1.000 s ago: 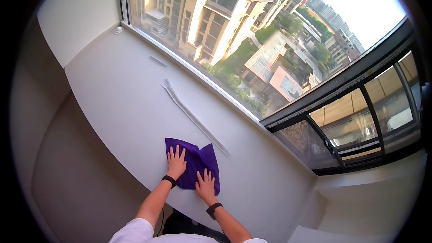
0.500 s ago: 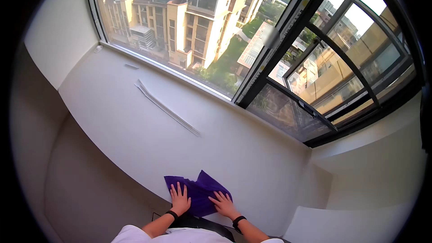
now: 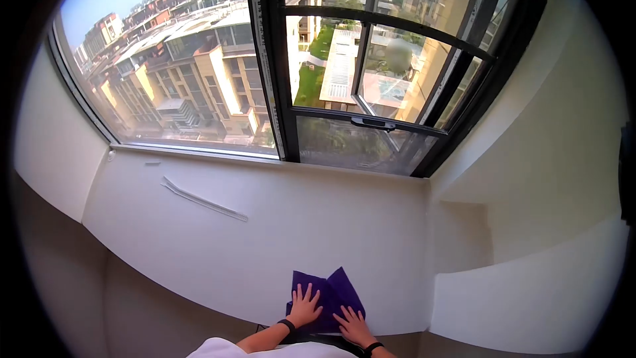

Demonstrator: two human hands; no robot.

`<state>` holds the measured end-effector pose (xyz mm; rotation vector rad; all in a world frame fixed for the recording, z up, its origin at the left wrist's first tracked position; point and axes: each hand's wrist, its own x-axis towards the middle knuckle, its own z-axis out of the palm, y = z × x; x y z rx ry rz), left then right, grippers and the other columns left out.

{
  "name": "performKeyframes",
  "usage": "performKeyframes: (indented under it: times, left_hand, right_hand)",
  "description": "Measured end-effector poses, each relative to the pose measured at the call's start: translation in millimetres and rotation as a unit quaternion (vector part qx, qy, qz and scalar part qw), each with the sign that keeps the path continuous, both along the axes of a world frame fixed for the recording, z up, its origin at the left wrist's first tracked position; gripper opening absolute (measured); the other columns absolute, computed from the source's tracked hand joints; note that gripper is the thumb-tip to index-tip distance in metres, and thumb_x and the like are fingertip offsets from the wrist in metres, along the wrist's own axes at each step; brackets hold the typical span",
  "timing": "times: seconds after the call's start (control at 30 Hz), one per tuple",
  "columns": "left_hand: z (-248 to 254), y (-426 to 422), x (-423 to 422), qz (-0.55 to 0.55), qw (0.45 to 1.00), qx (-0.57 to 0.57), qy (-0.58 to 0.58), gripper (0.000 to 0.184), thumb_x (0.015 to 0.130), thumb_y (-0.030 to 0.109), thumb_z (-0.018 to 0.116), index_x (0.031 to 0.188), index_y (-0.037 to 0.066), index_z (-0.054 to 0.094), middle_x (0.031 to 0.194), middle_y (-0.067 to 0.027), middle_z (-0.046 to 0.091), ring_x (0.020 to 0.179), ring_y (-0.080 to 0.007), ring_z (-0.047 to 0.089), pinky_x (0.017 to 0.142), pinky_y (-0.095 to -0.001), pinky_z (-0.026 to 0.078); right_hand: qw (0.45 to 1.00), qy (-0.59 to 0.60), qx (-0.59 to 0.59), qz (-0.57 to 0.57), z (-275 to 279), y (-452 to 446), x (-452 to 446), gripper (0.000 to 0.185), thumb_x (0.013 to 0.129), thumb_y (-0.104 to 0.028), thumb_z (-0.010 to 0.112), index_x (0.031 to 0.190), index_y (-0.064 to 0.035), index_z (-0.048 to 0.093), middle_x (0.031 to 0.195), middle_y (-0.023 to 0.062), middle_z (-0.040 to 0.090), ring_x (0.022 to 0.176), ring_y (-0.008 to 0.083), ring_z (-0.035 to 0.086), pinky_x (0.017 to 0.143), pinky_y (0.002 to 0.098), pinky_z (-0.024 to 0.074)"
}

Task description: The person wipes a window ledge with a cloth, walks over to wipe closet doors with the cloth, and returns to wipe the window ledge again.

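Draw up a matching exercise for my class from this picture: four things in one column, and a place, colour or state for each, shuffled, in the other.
Column 1
1. Cloth
2. Left hand
3. Window handle
4. Short pale strip

Column 2
A. On the white ledge, just below the large window pane
B. Fingers spread, a dark wristband behind it
C. Purple, with the right hand on it
D. Dark, mounted on a bar of the black window frame

Right pairs: 1-C, 2-B, 3-D, 4-A
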<state>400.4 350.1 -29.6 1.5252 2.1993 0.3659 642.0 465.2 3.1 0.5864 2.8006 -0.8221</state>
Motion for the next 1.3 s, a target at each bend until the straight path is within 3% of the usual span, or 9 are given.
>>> performKeyframes:
  times: [0.17,0.3,0.4,0.53,0.63,0.8,1.07,1.2,1.3]
  left_hand:
    - [14.9,80.6,-18.1,-0.019,0.999,-0.032,-0.026,0.07,0.096,0.054,0.056,0.153,0.016,0.045,0.167,-0.0258,0.016,0.146,-0.0659,0.003,0.111,-0.0795,0.014]
    - [26.6,185.9,-57.4,0.106,0.994,-0.025,-0.029,0.061,0.101,0.049,0.049,0.151,0.014,0.047,0.165,-0.0245,0.023,0.146,-0.0648,0.011,0.113,-0.0765,0.019]
    - [28.6,235.4,-75.8,0.205,0.978,-0.008,-0.032,0.053,0.103,0.041,0.047,0.148,0.013,0.052,0.161,-0.0258,0.032,0.143,-0.0648,0.02,0.113,-0.0739,0.024]
    - [4.8,194.3,-58.7,0.098,0.991,0.05,0.07,0.054,0.101,0.035,0.051,0.15,0.012,0.049,0.161,-0.0249,0.033,0.142,-0.0643,0.023,0.111,-0.0737,0.027]
    - [-3.0,124.9,-31.3,0.05,0.995,0.023,0.079,0.057,0.101,0.036,0.053,0.154,0.017,0.045,0.163,-0.0233,0.029,0.143,-0.0644,0.022,0.11,-0.0739,0.028]
    - [14.9,117.9,-36.3,0.063,0.997,-0.033,0.028,0.059,0.099,0.044,0.055,0.154,0.027,0.044,0.166,-0.0225,0.021,0.143,-0.0675,0.014,0.107,-0.0791,0.026]
    - [23.8,323.1,-103.2,0.161,0.986,-0.026,-0.02,0.053,0.102,0.043,0.05,0.149,0.02,0.052,0.164,-0.022,0.028,0.145,-0.0651,0.016,0.112,-0.0754,0.023]
    - [1.5,309.3,-75.2,0.11,0.989,0.058,0.081,0.051,0.1,0.028,0.051,0.149,0.013,0.051,0.164,-0.0243,0.026,0.144,-0.0648,0.018,0.113,-0.0744,0.023]
    - [9.2,258.8,-42.9,0.051,0.997,0.008,0.062,0.051,0.099,0.028,0.053,0.147,0.011,0.053,0.167,-0.0239,0.019,0.147,-0.0639,0.01,0.112,-0.0762,0.019]
  right_hand:
    - [0.996,-0.066,0.003,-0.061,9.6,76.2,25.0,0.061,0.099,-0.033,0.057,0.157,-0.038,0.037,0.163,0.0127,0.033,0.152,0.0359,0.027,0.119,0.0672,0.0188]
    - [0.98,-0.009,-0.032,-0.197,1.0,144.3,-64.6,0.053,0.103,-0.039,0.052,0.155,-0.0293,0.045,0.167,0.0156,0.024,0.155,0.0399,0.017,0.121,0.0662,0.008]
    - [0.956,0.071,0.001,-0.285,-18.4,151.2,-129.3,0.052,0.1,-0.041,0.056,0.149,-0.0213,0.054,0.166,0.018,0.026,0.154,0.0411,0.018,0.121,0.0651,0.0117]
    - [0.983,0.103,-0.006,-0.15,-20.0,101.0,-124.4,0.054,0.097,-0.039,0.061,0.146,-0.0179,0.056,0.164,0.0178,0.032,0.152,0.0415,0.024,0.12,0.0639,0.02]
    - [0.994,0.063,-0.03,-0.09,-20.5,79.7,-70.0,0.051,0.097,-0.04,0.061,0.145,-0.0242,0.058,0.165,0.0128,0.032,0.153,0.0359,0.026,0.121,0.0619,0.0207]
    - [0.988,-0.028,-0.076,-0.128,-5.4,140.6,-17.3,0.049,0.102,-0.046,0.053,0.149,-0.0371,0.052,0.165,0.0118,0.031,0.154,0.0365,0.023,0.121,0.0671,0.0091]
    - [0.958,0.061,-0.04,-0.276,-4.2,295.7,-165.8,0.049,0.1,-0.036,0.058,0.146,-0.0177,0.057,0.165,0.0157,0.03,0.154,0.0389,0.02,0.122,0.0647,0.0095]
    - [0.971,0.117,0.002,-0.207,-19.5,244.7,-171.1,0.045,0.096,-0.03,0.063,0.135,-0.0074,0.062,0.163,0.015,0.034,0.153,0.0373,0.025,0.122,0.0594,0.0203]
    - [0.984,0.083,-0.027,-0.158,-3.9,196.5,-112.0,0.047,0.096,-0.03,0.064,0.14,-0.0139,0.061,0.164,0.0117,0.035,0.153,0.0336,0.027,0.123,0.059,0.0187]
